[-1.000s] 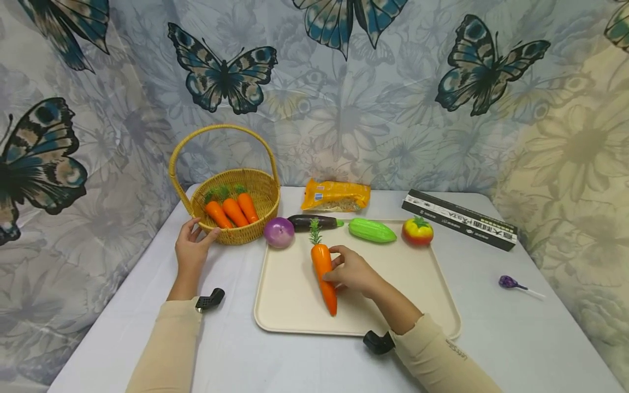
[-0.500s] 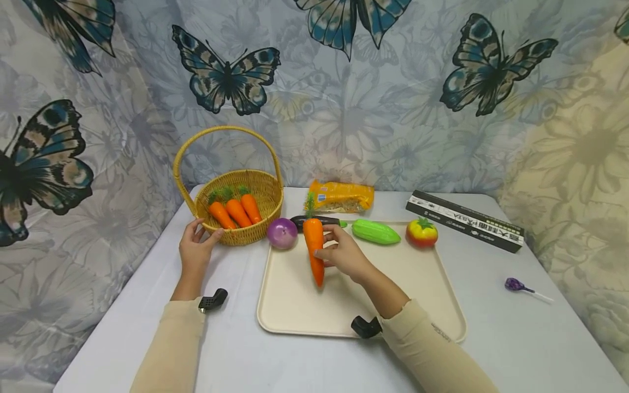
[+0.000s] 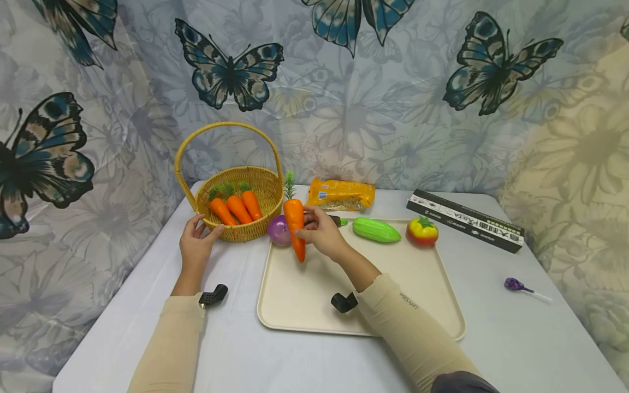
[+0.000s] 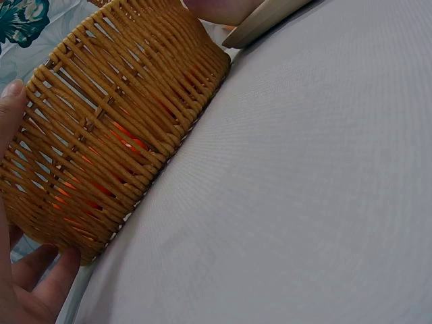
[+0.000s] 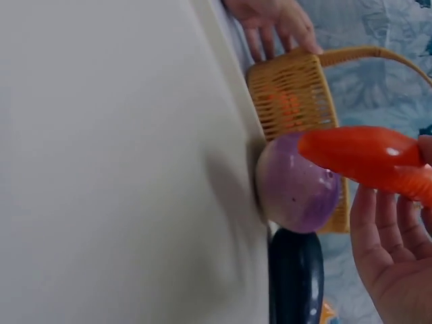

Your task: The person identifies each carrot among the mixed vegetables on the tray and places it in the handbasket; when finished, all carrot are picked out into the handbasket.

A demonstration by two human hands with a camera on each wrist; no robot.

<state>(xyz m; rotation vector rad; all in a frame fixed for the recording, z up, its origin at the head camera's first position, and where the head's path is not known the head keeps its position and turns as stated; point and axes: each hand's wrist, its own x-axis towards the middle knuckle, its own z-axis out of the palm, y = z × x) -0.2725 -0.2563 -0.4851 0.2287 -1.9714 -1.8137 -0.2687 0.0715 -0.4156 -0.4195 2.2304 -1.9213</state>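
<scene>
In the head view, my right hand (image 3: pixel 321 232) pinches an orange carrot (image 3: pixel 294 218) with a green leafy top, held up over the tray's back left corner. The carrot's tip points down and its top leans toward the basket. My left hand (image 3: pixel 195 248) holds the near left side of a yellow wicker basket (image 3: pixel 243 233) with an arched handle. Inside lie 3 carrots (image 3: pixel 238 209). The left wrist view has the thumb by the rim and the fingers low on the woven wall (image 4: pixel 115 115). Behind the held carrot sits a round purple vegetable (image 5: pixel 300 182).
A cream tray (image 3: pixel 363 330) lies before me. Along its back edge are a dark eggplant (image 5: pixel 295 277), a ridged green vegetable (image 3: pixel 376 230) and a red-yellow tomato (image 3: pixel 421 232). Farther back are an orange packet (image 3: pixel 341 195) and a black pasta box (image 3: pixel 464 220). A purple lollipop (image 3: pixel 515 284) lies right.
My right hand has carried the carrot left and away from me, from above the tray's middle toward the basket. My left hand has stayed at the basket.
</scene>
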